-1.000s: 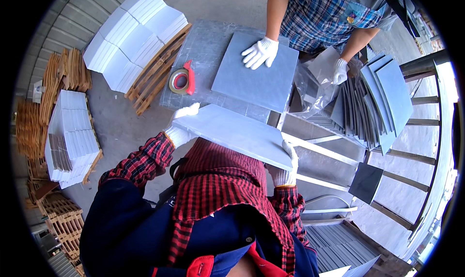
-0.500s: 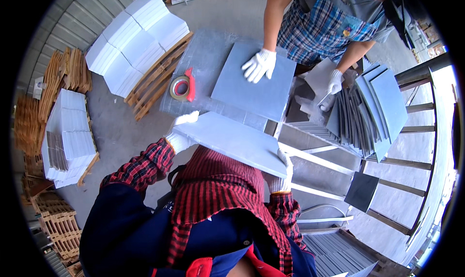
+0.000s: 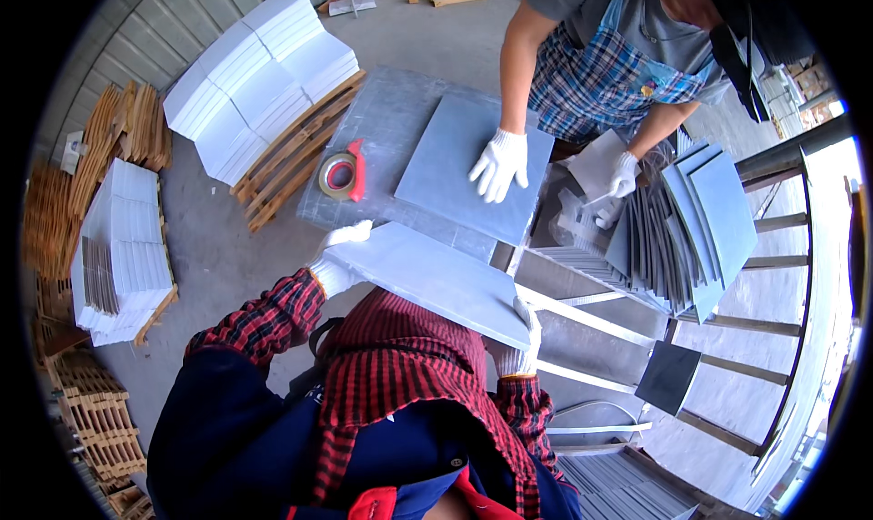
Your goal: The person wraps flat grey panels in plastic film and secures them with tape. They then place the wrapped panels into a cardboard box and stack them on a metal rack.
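Observation:
A flat grey panel [image 3: 432, 279] is held tilted in front of my body. My gloved left hand [image 3: 342, 252] grips its left end, and my gloved right hand [image 3: 527, 333] is closed round its right end. Just beyond it, another blue-grey panel [image 3: 441, 161] lies on a grey worktable [image 3: 386, 92]. A co-worker's gloved hand [image 3: 499, 167] rests spread on that panel. Their other gloved hand [image 3: 624, 175] is beside a pale sheet [image 3: 596, 159] and crumpled clear plastic [image 3: 582, 218]. On the table's left part lies a tape roll [image 3: 337, 177] with a red piece [image 3: 357, 168].
Several grey panels [image 3: 714, 211] lean in a row at the right. A metal rail frame [image 3: 591, 317] runs beside me, bearing a dark square plate [image 3: 668, 377]. More panels [image 3: 618, 485] fill the lower right. White stacks [image 3: 273, 74] stand on a wooden pallet [image 3: 305, 147] at the left.
The co-worker's hand on the table panel has shifted slightly right and nearer, its fingers now pointing more toward me. My panel stays in both hands, nearly unmoved, while the view has shifted slightly.

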`<state>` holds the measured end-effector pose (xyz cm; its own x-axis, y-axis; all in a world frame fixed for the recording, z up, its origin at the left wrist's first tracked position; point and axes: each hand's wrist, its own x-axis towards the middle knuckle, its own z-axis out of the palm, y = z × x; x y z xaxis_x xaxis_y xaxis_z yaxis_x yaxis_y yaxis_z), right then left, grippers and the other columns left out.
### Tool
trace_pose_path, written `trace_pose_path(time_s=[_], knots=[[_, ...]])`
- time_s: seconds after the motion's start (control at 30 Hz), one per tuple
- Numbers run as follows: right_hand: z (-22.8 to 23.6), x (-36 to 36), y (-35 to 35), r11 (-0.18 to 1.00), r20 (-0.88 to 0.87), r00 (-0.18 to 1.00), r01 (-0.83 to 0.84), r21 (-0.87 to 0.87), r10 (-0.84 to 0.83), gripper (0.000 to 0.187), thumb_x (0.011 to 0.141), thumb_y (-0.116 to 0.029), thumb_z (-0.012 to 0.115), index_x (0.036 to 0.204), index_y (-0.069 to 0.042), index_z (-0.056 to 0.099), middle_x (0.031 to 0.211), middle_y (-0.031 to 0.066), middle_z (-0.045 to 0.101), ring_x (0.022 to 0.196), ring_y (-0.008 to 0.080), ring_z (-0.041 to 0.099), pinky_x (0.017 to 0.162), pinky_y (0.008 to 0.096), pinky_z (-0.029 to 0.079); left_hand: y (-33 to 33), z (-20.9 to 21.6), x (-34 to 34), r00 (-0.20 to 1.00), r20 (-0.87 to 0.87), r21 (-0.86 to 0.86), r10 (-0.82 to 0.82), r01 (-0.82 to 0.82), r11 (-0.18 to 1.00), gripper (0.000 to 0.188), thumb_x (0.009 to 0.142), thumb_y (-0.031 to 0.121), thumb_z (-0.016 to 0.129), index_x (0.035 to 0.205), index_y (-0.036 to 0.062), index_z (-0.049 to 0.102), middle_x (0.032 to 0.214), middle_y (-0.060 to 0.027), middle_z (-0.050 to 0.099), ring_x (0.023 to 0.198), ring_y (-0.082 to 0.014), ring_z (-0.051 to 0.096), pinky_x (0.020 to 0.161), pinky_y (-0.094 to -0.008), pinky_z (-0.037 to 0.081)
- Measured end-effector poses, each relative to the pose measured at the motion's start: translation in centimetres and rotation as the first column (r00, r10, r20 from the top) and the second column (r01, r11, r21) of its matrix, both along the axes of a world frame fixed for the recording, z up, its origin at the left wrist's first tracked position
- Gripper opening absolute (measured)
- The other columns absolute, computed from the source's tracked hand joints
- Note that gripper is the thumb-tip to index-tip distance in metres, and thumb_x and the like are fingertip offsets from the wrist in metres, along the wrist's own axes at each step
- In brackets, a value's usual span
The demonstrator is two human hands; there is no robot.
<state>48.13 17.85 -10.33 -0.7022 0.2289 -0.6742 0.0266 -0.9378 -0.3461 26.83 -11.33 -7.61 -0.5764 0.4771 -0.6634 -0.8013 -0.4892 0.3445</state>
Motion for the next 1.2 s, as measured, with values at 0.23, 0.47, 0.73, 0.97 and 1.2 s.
trace_pose_path(time_s=[0.23,0.47,0.73,0.97,1.2], knots=[[0.2,0.6,-0.3,0.998,-0.068,0.998,0.004,0.068,0.001,0.040,0.100,-0.027,0.050,0.129,0.000,0.054,0.126,0.0178,0.060,0.114,0.0293,0.058,0.102,0.0414,0.045,-0.6,-1.3,0.1,0.996,-0.072,0.131,-0.058,0.067,0.989,0.027,0.094,0.008,0.053,0.121,0.0054,0.054,0.117,-0.0130,0.061,0.108,-0.0266,0.062,0.098,-0.0420,0.049],[1.6,0.7,-0.7,0.998,0.043,0.999,0.022,0.057,-0.025,0.038,0.092,-0.024,0.062,0.121,0.000,0.060,0.113,0.0165,0.064,0.102,0.0304,0.062,0.090,0.0429,0.051,-1.0,-2.8,0.7,0.993,-0.112,0.161,-0.030,0.048,0.986,0.026,0.094,0.007,0.053,0.119,0.0064,0.055,0.118,-0.0135,0.062,0.106,-0.0271,0.064,0.096,-0.0417,0.050],[1.9,0.9,-0.7,0.998,0.064,0.998,0.005,0.063,-0.009,0.034,0.092,-0.024,0.063,0.117,-0.001,0.061,0.111,0.0144,0.064,0.100,0.0281,0.062,0.089,0.0409,0.051,-1.7,-4.6,0.5,0.997,-0.080,0.150,0.005,0.007,0.989,0.023,0.094,0.005,0.054,0.116,0.0058,0.058,0.116,-0.0139,0.065,0.105,-0.0280,0.066,0.095,-0.0418,0.052],[2.3,0.8,-0.9,0.997,0.080,0.997,-0.003,0.074,-0.003,0.037,0.092,-0.025,0.064,0.118,0.000,0.062,0.113,0.0130,0.064,0.104,0.0263,0.061,0.093,0.0397,0.049,-1.9,-4.2,0.7,0.998,-0.060,0.134,0.032,-0.024,0.991,0.026,0.094,0.006,0.054,0.120,0.0053,0.057,0.118,-0.0143,0.065,0.106,-0.0279,0.065,0.096,-0.0422,0.051],[3.1,0.3,-1.0,0.998,0.073,0.997,0.025,0.065,-0.029,0.038,0.091,-0.025,0.064,0.120,0.001,0.061,0.113,0.0135,0.064,0.104,0.0272,0.061,0.094,0.0394,0.048,-0.5,-1.7,0.4,0.994,-0.108,-0.140,0.018,-0.033,0.990,0.052,0.094,0.005,0.055,0.144,0.0015,0.045,0.123,-0.0163,0.063,0.108,-0.0277,0.064,0.098,-0.0425,0.050]])
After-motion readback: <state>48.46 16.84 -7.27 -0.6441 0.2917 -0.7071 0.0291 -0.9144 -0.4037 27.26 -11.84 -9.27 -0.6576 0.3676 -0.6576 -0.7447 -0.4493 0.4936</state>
